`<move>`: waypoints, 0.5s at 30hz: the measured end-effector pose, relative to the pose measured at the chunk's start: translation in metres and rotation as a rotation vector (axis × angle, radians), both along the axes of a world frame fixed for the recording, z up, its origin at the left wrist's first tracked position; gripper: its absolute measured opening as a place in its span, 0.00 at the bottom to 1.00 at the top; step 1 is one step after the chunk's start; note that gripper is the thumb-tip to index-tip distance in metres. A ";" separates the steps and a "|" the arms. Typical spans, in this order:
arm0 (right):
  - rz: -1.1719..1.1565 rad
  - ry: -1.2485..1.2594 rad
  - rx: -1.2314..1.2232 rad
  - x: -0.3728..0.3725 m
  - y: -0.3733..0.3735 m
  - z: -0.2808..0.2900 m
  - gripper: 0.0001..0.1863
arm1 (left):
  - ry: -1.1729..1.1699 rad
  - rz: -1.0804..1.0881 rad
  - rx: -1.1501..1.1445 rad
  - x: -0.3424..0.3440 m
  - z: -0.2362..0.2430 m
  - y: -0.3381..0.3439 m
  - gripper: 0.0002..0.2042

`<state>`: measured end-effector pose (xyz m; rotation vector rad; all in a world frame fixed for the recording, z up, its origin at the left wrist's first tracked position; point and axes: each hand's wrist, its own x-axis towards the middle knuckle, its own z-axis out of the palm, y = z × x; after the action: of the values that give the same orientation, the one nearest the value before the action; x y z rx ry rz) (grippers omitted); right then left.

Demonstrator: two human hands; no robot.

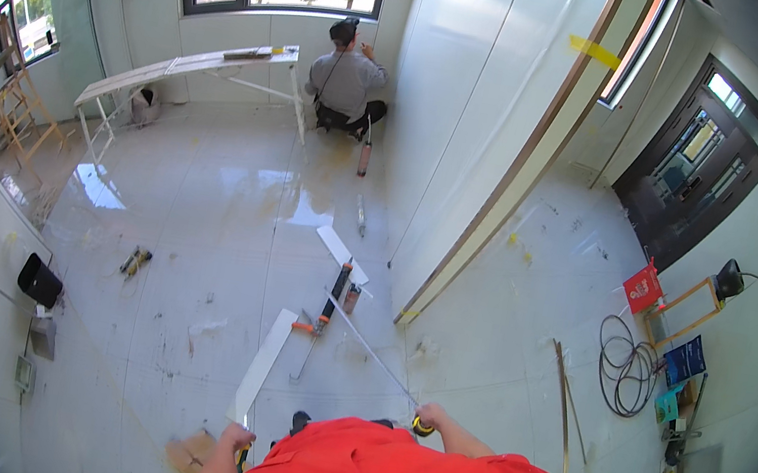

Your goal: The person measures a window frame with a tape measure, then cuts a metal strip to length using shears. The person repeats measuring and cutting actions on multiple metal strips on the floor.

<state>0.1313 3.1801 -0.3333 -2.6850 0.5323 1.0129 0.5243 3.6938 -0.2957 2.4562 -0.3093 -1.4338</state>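
My right hand [435, 416] grips a yellow tape measure case [422, 427]. Its metal tape [369, 355] runs out over the tiled floor toward the upper left, ending near a caulking gun [334, 291]. My left hand [235, 437] is closed around a small dark and yellow tool [241, 459], beside the near end of a long white strip [263, 366] lying on the floor. My orange shirt hides the floor below both hands.
A co-worker [345, 81] kneels at the far wall under the window. A white board on trestles [189, 65], a wooden ladder [13, 100], a drill [134, 261], a white partition wall [478, 123], coiled cable [626, 363] and boxes [643, 286] stand around.
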 end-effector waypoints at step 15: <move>-0.375 -0.158 0.134 -0.019 -0.065 0.026 0.23 | -0.138 -0.057 0.101 -0.124 0.003 -0.041 0.30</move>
<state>0.1119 3.1147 -0.3075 -2.3972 0.8601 0.7000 0.4002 3.6524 -0.2930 2.6544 -0.3469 -1.3346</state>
